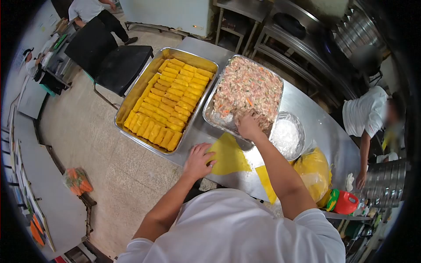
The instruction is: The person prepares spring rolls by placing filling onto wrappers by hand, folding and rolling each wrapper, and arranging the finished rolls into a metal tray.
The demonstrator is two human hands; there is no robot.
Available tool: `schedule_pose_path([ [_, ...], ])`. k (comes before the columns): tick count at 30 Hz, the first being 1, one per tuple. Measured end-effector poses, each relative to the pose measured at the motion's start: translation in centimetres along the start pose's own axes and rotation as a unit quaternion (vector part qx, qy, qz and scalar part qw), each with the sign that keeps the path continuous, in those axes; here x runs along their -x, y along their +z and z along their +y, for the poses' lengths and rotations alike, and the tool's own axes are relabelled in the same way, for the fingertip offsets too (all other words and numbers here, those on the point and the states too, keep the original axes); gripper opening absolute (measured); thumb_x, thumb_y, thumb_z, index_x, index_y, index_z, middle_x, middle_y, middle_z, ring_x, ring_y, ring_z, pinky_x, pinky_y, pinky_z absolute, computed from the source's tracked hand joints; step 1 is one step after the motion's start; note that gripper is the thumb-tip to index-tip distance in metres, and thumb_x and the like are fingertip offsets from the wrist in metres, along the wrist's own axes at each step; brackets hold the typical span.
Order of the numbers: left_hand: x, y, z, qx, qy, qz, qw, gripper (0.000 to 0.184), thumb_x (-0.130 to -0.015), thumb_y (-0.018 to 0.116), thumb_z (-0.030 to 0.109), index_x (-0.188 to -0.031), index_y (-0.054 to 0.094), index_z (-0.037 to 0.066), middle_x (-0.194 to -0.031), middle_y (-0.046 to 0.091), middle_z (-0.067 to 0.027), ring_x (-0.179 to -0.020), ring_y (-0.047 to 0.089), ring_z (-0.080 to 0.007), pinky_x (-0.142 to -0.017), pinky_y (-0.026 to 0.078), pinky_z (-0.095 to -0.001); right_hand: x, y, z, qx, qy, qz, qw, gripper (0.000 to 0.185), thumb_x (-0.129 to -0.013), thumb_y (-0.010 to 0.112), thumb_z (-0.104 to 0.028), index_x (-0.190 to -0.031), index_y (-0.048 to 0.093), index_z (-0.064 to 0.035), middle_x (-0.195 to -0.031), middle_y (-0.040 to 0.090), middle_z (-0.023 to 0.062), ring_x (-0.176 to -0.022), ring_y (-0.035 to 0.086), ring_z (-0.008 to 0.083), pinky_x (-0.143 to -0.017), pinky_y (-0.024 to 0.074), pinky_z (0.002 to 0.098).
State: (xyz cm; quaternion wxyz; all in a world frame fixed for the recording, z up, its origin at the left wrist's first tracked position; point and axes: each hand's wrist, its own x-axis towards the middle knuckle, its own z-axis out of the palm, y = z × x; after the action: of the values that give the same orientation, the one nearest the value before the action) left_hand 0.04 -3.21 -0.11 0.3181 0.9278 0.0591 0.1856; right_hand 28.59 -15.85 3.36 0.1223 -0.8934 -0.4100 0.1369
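Lying around the right grip (pixel 249 126), meat mixture (pixel 251 83) hides whether its fingers are clenched.

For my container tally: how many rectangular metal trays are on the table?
2. The left tray holds packed yellow rolls; the right tray, beside it, holds a minced mixture, with the right hand in it. I see no sign of a hidden one.
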Motion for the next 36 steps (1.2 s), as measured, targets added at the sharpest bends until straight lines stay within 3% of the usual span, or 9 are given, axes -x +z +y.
schedule_pose_path([
  [4,0.0,0.0,0.0,0.002,0.007,0.006,1.0,0.033,-0.083,0.084,0.024,-0.112,0.078,0.01,-0.14,0.064,-0.014,-0.137,0.056,-0.0383,-0.117,0.042,-0.0547,1.3,-5.9,-3.4,-0.09,0.023,-0.096,0.991,0.038,-0.093,0.059,-0.007,-0.127,0.072,-0.0004,-0.116,0.073,0.0328,-0.11,0.071,0.0505,-0.106,0.0527,0.0561],
  [7,0.4,0.2,0.0,0.003,-0.004,0.008,1.0,0.033,-0.083,0.085,0.025,-0.112,0.077,0.01,-0.14,0.064,-0.0139,-0.137,0.056,-0.0377,-0.117,0.043,-0.0543,0.3,-2.9,-2.8,-0.054,0.025,0.015,0.998,0.035,-0.092,0.062,-0.009,-0.123,0.077,-0.0037,-0.107,0.076,0.0301,-0.105,0.074,0.0469,-0.101,0.0556,0.053],
  [11,0.2,-0.1,0.0,0.008,0.003,0.01,1.0,0.033,-0.083,0.085,0.025,-0.111,0.077,0.01,-0.139,0.064,-0.0136,-0.137,0.056,-0.037,-0.116,0.043,-0.0541,-0.4,-1.4,-1.3,-0.018,-0.065,-0.047,0.997,0.028,-0.088,0.067,-0.012,-0.111,0.081,-0.0022,-0.099,0.076,0.0305,-0.098,0.075,0.0455,-0.09,0.0595,0.0521],
  [13,0.3,0.0,0.0,0.014,0.003,0.012,1.0,0.033,-0.083,0.085,0.025,-0.111,0.077,0.01,-0.138,0.064,-0.0134,-0.137,0.056,-0.0368,-0.117,0.043,-0.0541,-0.7,-3.8,-0.6,-0.141,-0.039,-0.082,0.986,0.025,-0.088,0.067,-0.014,-0.104,0.081,-0.0002,-0.099,0.075,0.0307,-0.097,0.075,0.0458,-0.089,0.0593,0.0526],
  [16,0.2,-0.1,0.0,0.01,0.001,0.014,1.0,0.033,-0.083,0.085,0.025,-0.111,0.076,0.01,-0.138,0.064,-0.0131,-0.137,0.056,-0.0368,-0.117,0.042,-0.0542,-1.7,-3.9,1.0,-0.105,0.047,-0.05,0.992,0.025,-0.09,0.064,-0.016,-0.1,0.08,-0.0004,-0.099,0.075,0.0301,-0.099,0.074,0.047,-0.088,0.0594,0.0532],
  [19,0.2,-0.1,0.0,0.008,0.003,0.009,1.0,0.033,-0.083,0.085,0.025,-0.111,0.076,0.01,-0.139,0.064,-0.0128,-0.137,0.056,-0.0369,-0.118,0.042,-0.0544,-1.2,-1.1,-0.3,0.006,0.034,-0.05,0.998,0.026,-0.09,0.064,-0.018,-0.099,0.08,0.0007,-0.101,0.076,0.029,-0.099,0.074,0.0465,-0.089,0.0591,0.0531],
  [22,0.1,-0.2,-0.1,0.009,0.001,0.006,1.0,0.033,-0.083,0.085,0.025,-0.111,0.076,0.01,-0.139,0.064,-0.0127,-0.137,0.056,-0.0366,-0.118,0.042,-0.0547,-0.7,-0.8,-2.4,-0.078,0.013,-0.081,0.994,0.032,-0.096,0.066,-0.02,-0.116,0.077,0.0032,-0.109,0.075,0.0306,-0.104,0.073,0.0475,-0.095,0.0572,0.051],
  [28,0.1,-0.4,0.2,0.01,-0.009,-0.004,1.0,0.034,-0.083,0.085,0.024,-0.112,0.077,0.01,-0.14,0.064,-0.0125,-0.138,0.056,-0.0353,-0.118,0.042,-0.0549,-2.7,0.3,-3.7,-0.012,-0.003,-0.123,0.992,0.029,-0.093,0.061,-0.016,-0.102,0.078,0.0048,-0.109,0.076,0.0301,-0.103,0.073,0.0479,-0.095,0.0579,0.0523],
  [36,0.1,-0.4,0.1,0.008,-0.013,-0.012,1.0,0.032,-0.084,0.082,0.026,-0.111,0.075,0.012,-0.141,0.063,-0.0131,-0.14,0.054,-0.0348,-0.12,0.04,-0.0529,-4.3,-2.4,-5.6,-0.219,-0.007,-0.202,0.955,0.029,-0.098,0.07,-0.018,-0.121,0.08,-0.0047,-0.111,0.078,0.0247,-0.104,0.074,0.0429,-0.094,0.0577,0.0483],
])
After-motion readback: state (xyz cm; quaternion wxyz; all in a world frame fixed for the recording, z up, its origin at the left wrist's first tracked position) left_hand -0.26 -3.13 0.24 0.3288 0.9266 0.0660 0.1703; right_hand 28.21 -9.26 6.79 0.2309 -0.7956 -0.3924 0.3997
